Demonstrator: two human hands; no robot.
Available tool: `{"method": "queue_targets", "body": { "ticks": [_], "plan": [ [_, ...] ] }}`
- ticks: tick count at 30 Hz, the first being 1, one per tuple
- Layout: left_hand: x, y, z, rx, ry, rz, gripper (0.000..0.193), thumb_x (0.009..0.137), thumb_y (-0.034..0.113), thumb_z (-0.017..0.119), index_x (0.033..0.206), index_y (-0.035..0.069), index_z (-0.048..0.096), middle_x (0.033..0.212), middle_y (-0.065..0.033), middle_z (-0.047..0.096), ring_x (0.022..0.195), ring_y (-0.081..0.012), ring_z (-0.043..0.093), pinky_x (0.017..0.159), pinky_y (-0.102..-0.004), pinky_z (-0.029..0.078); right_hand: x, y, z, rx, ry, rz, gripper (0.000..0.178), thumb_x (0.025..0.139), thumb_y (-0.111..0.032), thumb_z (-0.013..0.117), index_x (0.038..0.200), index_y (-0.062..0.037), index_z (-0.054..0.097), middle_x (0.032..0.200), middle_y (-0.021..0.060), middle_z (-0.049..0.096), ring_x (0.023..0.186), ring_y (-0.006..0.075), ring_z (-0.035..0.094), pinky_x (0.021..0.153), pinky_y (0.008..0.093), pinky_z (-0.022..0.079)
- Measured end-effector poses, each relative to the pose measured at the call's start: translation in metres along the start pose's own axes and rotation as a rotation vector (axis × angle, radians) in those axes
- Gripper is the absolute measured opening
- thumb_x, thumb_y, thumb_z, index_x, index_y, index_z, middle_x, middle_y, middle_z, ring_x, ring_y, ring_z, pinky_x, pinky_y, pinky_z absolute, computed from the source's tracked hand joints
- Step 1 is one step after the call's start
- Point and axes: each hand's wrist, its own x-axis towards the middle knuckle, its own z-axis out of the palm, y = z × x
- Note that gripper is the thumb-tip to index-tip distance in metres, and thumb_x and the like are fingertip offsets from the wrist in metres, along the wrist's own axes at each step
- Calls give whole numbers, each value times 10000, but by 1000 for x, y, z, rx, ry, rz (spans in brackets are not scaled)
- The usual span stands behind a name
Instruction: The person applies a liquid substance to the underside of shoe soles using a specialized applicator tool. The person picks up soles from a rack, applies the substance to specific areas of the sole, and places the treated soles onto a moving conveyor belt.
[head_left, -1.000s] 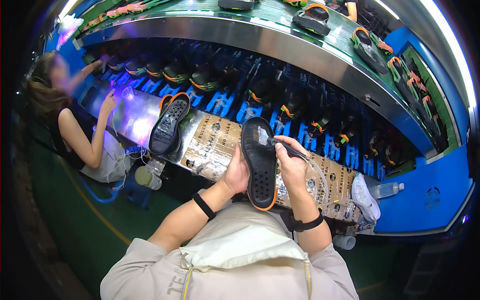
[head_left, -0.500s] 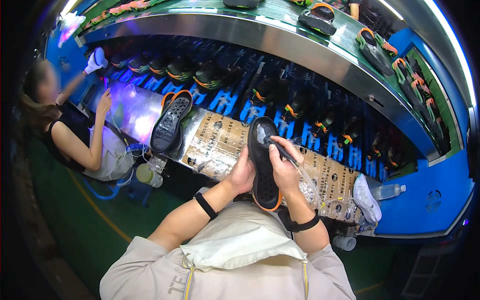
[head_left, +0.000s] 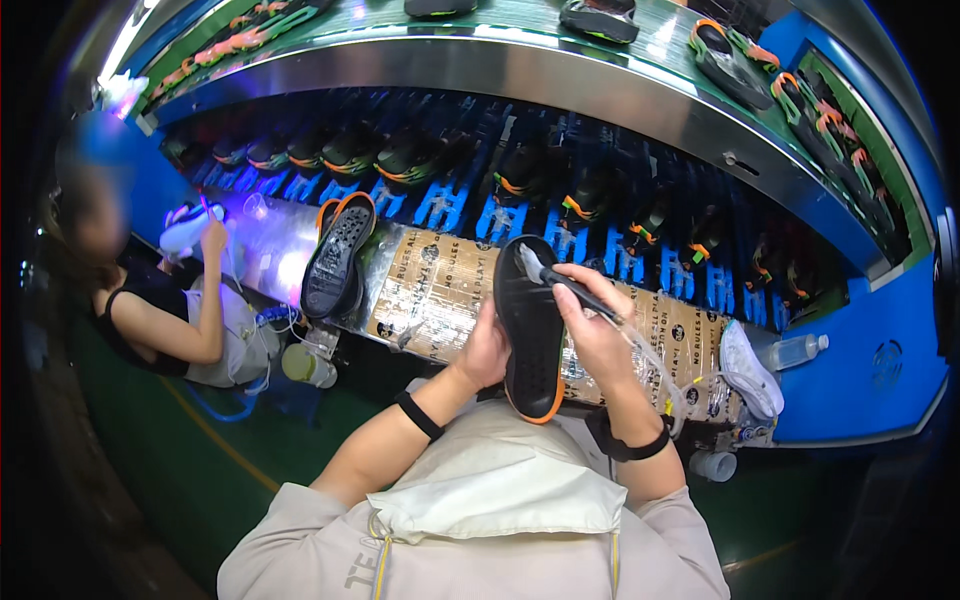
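Observation:
A black shoe sole (head_left: 535, 365) with an orange rim at its heel stands lengthwise in front of me, its inner side facing up. My left hand (head_left: 486, 350) is closed on the sole's left edge. In my right hand (head_left: 598, 318) is a black-handled brush (head_left: 572, 288), gripped like a pen, with a thin clear hose trailing from its back end. The brush's pale tip touches the sole's upper end, where a whitish wet patch (head_left: 528, 262) shows. Left of it, more black soles (head_left: 338, 262) with orange rims lean together on the bench.
Cardboard (head_left: 425, 290) under clear film covers the bench. Behind it, several dark shoe uppers (head_left: 405, 160) sit on blue holders (head_left: 437, 207). A conveyor (head_left: 520, 35) carries sandals above. At right lie a white shoe (head_left: 748, 368) and a clear bottle (head_left: 798, 350). A co-worker (head_left: 165, 310) sits at left.
My right hand and the brush have moved slightly right and tilted, the tip staying at the sole's upper end. The co-worker's white shoe piece has come lower, toward their other hand.

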Motion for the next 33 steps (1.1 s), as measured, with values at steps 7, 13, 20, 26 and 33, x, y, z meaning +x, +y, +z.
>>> {"method": "queue_targets", "body": {
  "ticks": [7,13,20,26,33],
  "plan": [
    [-4,12,-12,-83,-130,30,817,1125,723,215,1615,124,474,1559,-99,591,1418,-253,594,1217,-452,484,2,13,-14,240,-351,-10,240,958,-83,790,1182,1,803,1053,86,793,981,178,723,904,310,572],
    [-3,13,-10,-96,-119,72,789,1129,696,238,1590,120,517,1516,-119,633,1381,-256,630,1185,-462,517,3,-9,-20,-230,-545,-295,249,903,-86,815,1151,-57,818,955,101,775,873,261,706,866,388,512],
    [5,26,-16,-247,-84,69,896,1054,806,271,1526,112,586,1403,-176,703,1226,-366,712,1087,-539,574,-10,-13,-9,-248,-418,-354,233,869,-87,838,1101,-69,814,914,97,760,860,292,693,860,408,501],
    [8,48,9,-178,-67,99,1034,954,929,301,1359,44,652,1176,-209,723,1040,-362,715,963,-532,603,-23,-15,1,-166,-258,-211,242,876,-96,837,1114,-65,804,922,99,769,881,290,724,874,410,488],
    [14,77,12,-179,-92,180,1003,935,916,408,1277,8,662,1134,-187,700,1023,-327,675,915,-491,590,-33,-28,1,-152,-292,-158,278,874,-63,845,1149,-74,812,909,101,761,833,265,689,836,374,467]
  ]
}}
